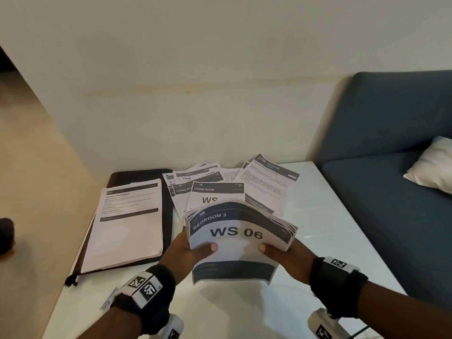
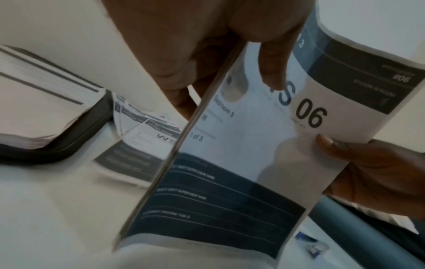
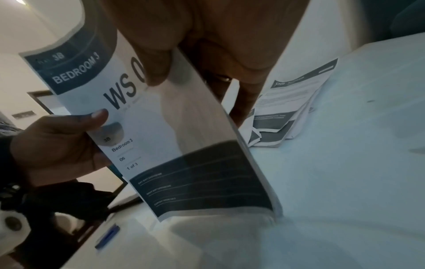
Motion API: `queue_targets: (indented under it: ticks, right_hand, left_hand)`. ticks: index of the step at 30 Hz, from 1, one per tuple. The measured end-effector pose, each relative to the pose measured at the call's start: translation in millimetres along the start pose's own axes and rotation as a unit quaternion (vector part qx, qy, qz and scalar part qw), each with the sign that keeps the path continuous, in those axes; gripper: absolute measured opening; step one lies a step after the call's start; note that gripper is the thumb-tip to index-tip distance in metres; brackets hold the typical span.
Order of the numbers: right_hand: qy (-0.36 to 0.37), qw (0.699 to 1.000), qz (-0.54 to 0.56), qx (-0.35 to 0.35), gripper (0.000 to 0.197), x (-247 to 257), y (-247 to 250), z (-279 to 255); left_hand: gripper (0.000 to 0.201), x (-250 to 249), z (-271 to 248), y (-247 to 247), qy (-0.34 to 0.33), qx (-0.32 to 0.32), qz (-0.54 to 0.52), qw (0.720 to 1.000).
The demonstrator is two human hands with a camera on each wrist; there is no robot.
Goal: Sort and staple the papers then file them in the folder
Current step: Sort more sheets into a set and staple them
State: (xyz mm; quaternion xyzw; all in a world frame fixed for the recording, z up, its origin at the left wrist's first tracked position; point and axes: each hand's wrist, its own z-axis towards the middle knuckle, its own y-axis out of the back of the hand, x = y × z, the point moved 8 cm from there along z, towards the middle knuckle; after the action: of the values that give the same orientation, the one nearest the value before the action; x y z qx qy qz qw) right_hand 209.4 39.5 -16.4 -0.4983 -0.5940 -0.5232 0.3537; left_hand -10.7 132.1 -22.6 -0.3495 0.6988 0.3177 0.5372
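Observation:
Both hands hold a bundle of papers (image 1: 236, 241) above the white table; its top sheet reads "BEDROOM 3, WS 06". My left hand (image 1: 193, 250) grips its left edge, thumb on top, and my right hand (image 1: 276, 250) grips its right edge the same way. The bundle (image 2: 241, 145) bows upward between them, and its far edge fans out. In the right wrist view the same bundle (image 3: 174, 145) stands steeply over the table. Loose printed sheets (image 1: 215, 187) lie scattered behind it. A black folder (image 1: 137, 174) lies at the left with a stack of papers (image 1: 129, 223) on it.
The white table (image 1: 325, 216) stands against a cream wall. A dark blue sofa (image 1: 391, 143) with a white cushion (image 1: 433, 165) is at the right. A small blue and clear object (image 2: 312, 243) lies on the table near me. Floor shows at the left.

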Motion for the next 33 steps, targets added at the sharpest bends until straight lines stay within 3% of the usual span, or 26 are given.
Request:
queue_targets:
  ticks: [3,6,8,10,11,14,18,21,23,26,29,33]
  right_hand:
    - [-0.046,0.997,-0.041,0.046,0.068,-22,-11,-2]
    - [-0.045,0.998,-0.046,0.018,0.042,-30,-9,-2]
    - [-0.037,0.997,-0.074,0.005,0.058,-29,-6,-3]
    - [-0.048,0.997,-0.055,-0.002,0.024,-28,-5,-1]
    - [-0.056,0.997,-0.043,0.009,0.016,-27,-6,-2]
    - [-0.054,0.997,-0.035,0.033,0.047,-37,-11,-2]
    - [-0.070,0.996,-0.045,0.038,0.061,-68,-13,-1]
    - [-0.057,0.998,0.002,0.023,0.068,-61,-13,-2]
    - [-0.035,0.999,0.025,0.022,0.060,-45,-12,-1]
    - [-0.028,0.997,0.068,0.018,0.043,-27,-8,-2]
    - [-0.044,0.998,0.043,-0.003,0.067,-23,0,1]
    - [-0.036,0.995,0.063,-0.066,0.026,-5,8,7]
  left_hand:
    - [0.048,19,-9,-5,0.050,0.050,0.051,0.996]
    - [0.050,28,-8,3,0.057,0.031,0.060,0.996]
    - [0.058,27,-3,5,0.055,0.022,0.049,0.997]
    - [0.052,17,-1,3,0.043,0.017,0.050,0.998]
    - [0.045,13,-1,1,0.043,0.019,0.057,0.997]
    - [0.037,20,-5,-14,0.047,0.081,0.120,0.988]
    - [0.068,63,-4,-15,0.093,0.112,0.212,0.966]
    - [0.059,58,-3,-10,0.096,0.098,0.190,0.972]
    - [0.050,42,-4,-10,0.077,0.086,0.161,0.980]
    - [0.053,30,-6,-8,0.077,0.069,0.088,0.991]
    - [0.035,13,-5,-8,0.065,0.033,0.046,0.996]
    - [0.030,-8,-6,0,0.056,-0.100,-0.055,0.992]
